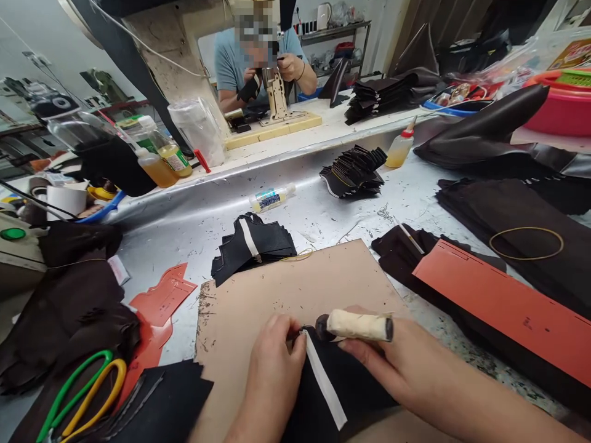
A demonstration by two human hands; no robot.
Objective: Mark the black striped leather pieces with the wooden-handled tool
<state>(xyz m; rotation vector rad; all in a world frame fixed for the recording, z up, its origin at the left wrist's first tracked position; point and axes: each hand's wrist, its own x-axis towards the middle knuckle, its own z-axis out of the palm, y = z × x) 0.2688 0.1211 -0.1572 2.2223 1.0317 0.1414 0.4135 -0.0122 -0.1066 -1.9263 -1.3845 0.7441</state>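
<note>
1. White walls point(390, 13) back a workroom where a person in a blue top point(225, 67) works behind a sewing machine point(161, 58).
2. Silver sheeting covers the worktable point(154, 246), with dark stacked pieces point(357, 172) around it.
3. A tan board point(258, 298) lies flat before the wearer.
4. On its near part, between both hands, lies a black piece point(362, 372).
5. The right hand point(404, 354), to its right, is closed around a tool; whether the thumb tip presses the piece, I cannot tell.
6. The left hand point(274, 369) pinches the piece's far edge.
7. The pale-handled tool point(360, 325) lies crosswise, dark head leftward.
8. A white strip point(324, 381) slants from the left fingertips, the nearer hand, down rightward toward the wearer.
</note>
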